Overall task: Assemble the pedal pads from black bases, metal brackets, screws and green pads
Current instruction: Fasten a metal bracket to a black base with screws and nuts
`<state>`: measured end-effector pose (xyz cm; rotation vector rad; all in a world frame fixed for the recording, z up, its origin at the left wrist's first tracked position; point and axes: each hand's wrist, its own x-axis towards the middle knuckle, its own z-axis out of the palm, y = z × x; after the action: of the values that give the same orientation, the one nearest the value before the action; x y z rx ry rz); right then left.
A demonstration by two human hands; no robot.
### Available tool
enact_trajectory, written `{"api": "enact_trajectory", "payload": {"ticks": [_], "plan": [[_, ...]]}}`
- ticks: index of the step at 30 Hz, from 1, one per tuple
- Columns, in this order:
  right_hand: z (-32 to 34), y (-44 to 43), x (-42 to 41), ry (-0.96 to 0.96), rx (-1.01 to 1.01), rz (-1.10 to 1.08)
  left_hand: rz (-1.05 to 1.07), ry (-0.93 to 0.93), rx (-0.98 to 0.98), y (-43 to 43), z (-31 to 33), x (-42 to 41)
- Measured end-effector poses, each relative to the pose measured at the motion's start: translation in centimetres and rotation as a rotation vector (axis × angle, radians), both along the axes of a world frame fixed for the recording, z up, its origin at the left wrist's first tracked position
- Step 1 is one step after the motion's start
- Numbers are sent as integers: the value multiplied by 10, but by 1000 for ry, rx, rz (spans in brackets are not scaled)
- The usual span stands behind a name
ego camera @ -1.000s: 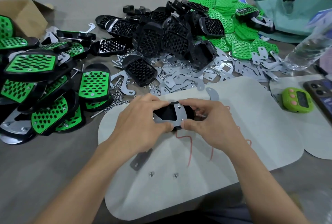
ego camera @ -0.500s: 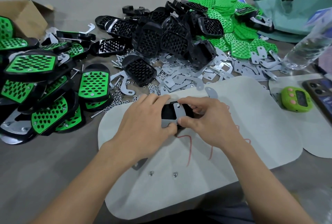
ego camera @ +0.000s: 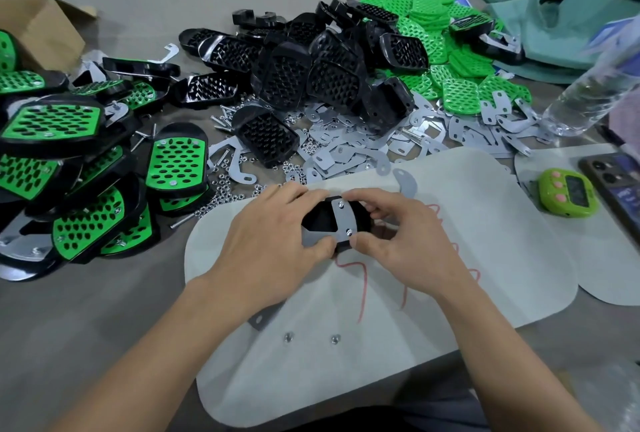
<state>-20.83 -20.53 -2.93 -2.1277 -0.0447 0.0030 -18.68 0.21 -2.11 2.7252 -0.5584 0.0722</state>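
Both hands hold one black base (ego camera: 320, 220) just above the white mat (ego camera: 478, 224), its back facing up. A grey metal bracket (ego camera: 341, 224) lies across that back, and two screw ends poke through it. My left hand (ego camera: 273, 234) grips the base's left side, thumb on the bracket's lower end. My right hand (ego camera: 398, 237) grips the right side, with its fingertips at the upper screw and its thumb by the lower one. Two nuts (ego camera: 288, 337) and a loose bracket (ego camera: 261, 319) lie on the mat below my left wrist.
Black bases (ego camera: 311, 68) are piled at the back centre, green pads (ego camera: 457, 85) at back right, loose brackets (ego camera: 415, 141) and nuts between. Finished pedals (ego camera: 69, 161) are stacked at left. A bottle (ego camera: 581, 96), green timer (ego camera: 564, 198) and phone (ego camera: 616, 182) sit at right, a cardboard box (ego camera: 38, 26) at far left.
The bracket has turned from lying across the base to standing more upright over both screws. Both hands shifted slightly along the base, still holding it.
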Motion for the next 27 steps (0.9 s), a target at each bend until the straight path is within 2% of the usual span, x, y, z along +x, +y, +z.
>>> {"api": "enact_trajectory", "payload": {"ticks": [3,7,12,20,27], "plan": [[0,0,0,2,18,7,-5,-5,-34,1,-3,-5],[0,-1,0,-10,96,-13,-54,138,-127,-2,-5,-6],[-3,-2,-1,-5,168,-16,-24,103,-245,-6,-10,-13],[-1,-5,1,40,-52,79,74,148,-495,-11,-13,-13],[-4,1,-4,-8,-147,72,-25,321,-519,0,-1,-4]]}}
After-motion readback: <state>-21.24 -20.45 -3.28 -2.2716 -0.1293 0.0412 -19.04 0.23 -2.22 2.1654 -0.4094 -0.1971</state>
